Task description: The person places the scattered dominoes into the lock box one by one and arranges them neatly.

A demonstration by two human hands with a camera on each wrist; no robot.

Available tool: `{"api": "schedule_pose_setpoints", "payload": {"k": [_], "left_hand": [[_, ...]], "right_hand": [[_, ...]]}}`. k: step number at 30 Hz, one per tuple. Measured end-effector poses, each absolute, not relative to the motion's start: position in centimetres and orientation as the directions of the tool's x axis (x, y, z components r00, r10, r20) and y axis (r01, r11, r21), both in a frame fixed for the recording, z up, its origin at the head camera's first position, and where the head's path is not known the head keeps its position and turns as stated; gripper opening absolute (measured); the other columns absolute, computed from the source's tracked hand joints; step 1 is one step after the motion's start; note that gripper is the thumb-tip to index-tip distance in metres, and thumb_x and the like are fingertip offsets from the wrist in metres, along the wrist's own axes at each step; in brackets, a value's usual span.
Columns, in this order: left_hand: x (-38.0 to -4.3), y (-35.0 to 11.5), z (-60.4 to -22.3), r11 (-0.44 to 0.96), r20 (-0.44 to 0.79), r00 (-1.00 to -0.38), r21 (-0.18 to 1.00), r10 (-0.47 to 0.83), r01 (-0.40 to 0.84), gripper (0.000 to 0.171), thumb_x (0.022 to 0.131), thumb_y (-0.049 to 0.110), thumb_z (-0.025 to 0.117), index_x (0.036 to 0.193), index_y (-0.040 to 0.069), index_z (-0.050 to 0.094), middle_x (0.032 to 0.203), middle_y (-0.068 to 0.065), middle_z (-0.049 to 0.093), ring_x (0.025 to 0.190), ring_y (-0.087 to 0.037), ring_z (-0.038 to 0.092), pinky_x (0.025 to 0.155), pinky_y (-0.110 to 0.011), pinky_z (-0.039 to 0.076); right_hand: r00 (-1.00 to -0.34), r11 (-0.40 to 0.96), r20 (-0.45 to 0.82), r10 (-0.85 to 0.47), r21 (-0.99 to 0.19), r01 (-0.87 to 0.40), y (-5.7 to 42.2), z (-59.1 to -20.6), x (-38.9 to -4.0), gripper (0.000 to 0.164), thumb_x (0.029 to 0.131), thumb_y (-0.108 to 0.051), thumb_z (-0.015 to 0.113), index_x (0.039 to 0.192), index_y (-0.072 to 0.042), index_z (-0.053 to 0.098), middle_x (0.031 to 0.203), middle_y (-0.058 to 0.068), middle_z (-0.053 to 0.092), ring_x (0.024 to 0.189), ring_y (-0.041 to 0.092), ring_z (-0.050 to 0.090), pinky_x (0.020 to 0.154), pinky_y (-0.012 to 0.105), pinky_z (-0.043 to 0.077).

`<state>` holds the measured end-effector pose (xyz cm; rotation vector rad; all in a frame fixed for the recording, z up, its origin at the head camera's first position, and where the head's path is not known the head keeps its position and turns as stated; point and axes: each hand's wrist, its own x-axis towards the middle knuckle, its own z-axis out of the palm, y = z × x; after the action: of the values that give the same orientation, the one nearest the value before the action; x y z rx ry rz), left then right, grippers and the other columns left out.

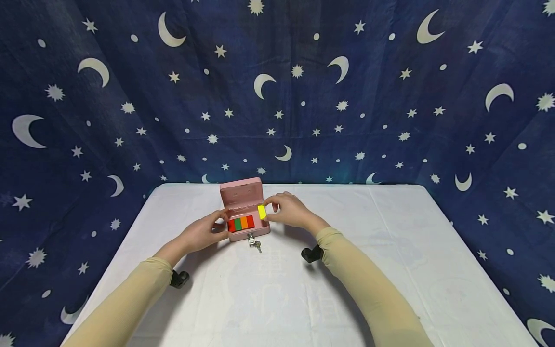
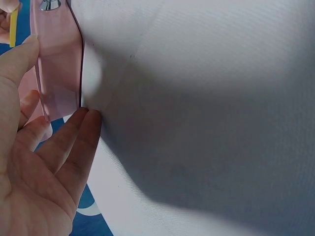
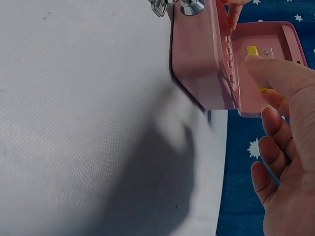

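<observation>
A small pink cash box (image 1: 262,232) stands on the table with its lid (image 1: 241,193) raised at the back. Inside, a row of flat coloured blocks lies side by side: red (image 1: 231,226), green (image 1: 237,224), orange (image 1: 244,222) and red (image 1: 250,221). My right hand (image 1: 292,210) pinches a yellow block (image 1: 262,212) between thumb and finger over the box's right side. At the box's left end, my left hand (image 1: 204,232) holds its side, thumb near the front rim and fingers along the side wall.
Keys (image 1: 257,246) hang from the lock (image 1: 251,239) on the box's front. A white cloth covers the table (image 1: 269,299). Behind it hangs a dark blue curtain (image 1: 277,120) with moons and stars. Each wrist carries a black camera mount (image 1: 312,254).
</observation>
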<state>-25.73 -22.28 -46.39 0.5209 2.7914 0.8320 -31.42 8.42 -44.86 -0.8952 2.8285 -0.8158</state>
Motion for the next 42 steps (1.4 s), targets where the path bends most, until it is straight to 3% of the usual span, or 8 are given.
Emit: {"api": "schedule_pose_setpoints", "payload": {"k": [20, 27, 32, 42], "left_hand": [[-25.6, -22.2, -46.2, 0.784, -0.078, -0.923, 0.557, 0.378, 0.274, 0.075, 0.092, 0.043, 0.073, 0.152, 0.011, 0.041, 0.135, -0.007, 0.060, 0.124, -0.030, 0.063, 0.105, -0.053, 0.046], [-25.7, -22.2, -46.2, 0.786, -0.088, -0.925, 0.560, 0.370, 0.261, 0.054, 0.092, 0.045, 0.074, 0.132, 0.014, 0.054, 0.153, -0.010, 0.048, 0.124, -0.030, 0.062, 0.105, -0.053, 0.045], [-25.8, -22.2, -46.3, 0.787, -0.087, -0.924, 0.558, 0.372, 0.264, 0.051, 0.091, 0.046, 0.074, 0.128, 0.015, 0.055, 0.156, -0.010, 0.044, 0.124, -0.030, 0.062, 0.105, -0.053, 0.046], [-25.8, -22.1, -46.1, 0.787, -0.091, -0.924, 0.559, 0.371, 0.261, 0.061, 0.092, 0.043, 0.075, 0.139, 0.013, 0.051, 0.141, -0.011, 0.057, 0.124, -0.031, 0.062, 0.105, -0.053, 0.045]], "right_hand": [[-0.845, 0.718, 0.057, -0.532, -0.498, -0.486, 6.6, -45.4, -31.8, 0.036, 0.084, -0.038, 0.083, 0.117, -0.028, 0.073, 0.084, -0.007, 0.062, 0.090, 0.016, 0.049, 0.077, 0.033, 0.041], [-0.848, 0.729, 0.036, -0.529, -0.491, -0.476, 6.0, -45.6, -31.8, 0.036, 0.084, -0.038, 0.082, 0.118, -0.028, 0.073, 0.085, -0.007, 0.062, 0.093, 0.016, 0.049, 0.080, 0.033, 0.041], [-0.846, 0.735, 0.041, -0.532, -0.474, -0.485, 5.7, -45.7, -31.8, 0.035, 0.084, -0.036, 0.081, 0.117, -0.029, 0.074, 0.087, -0.008, 0.062, 0.094, 0.017, 0.049, 0.083, 0.034, 0.040], [-0.859, 0.768, -0.009, -0.511, -0.454, -0.452, 5.2, -46.0, -32.1, 0.034, 0.085, -0.032, 0.080, 0.118, -0.026, 0.075, 0.098, -0.013, 0.069, 0.100, 0.016, 0.052, 0.090, 0.035, 0.043]]}}
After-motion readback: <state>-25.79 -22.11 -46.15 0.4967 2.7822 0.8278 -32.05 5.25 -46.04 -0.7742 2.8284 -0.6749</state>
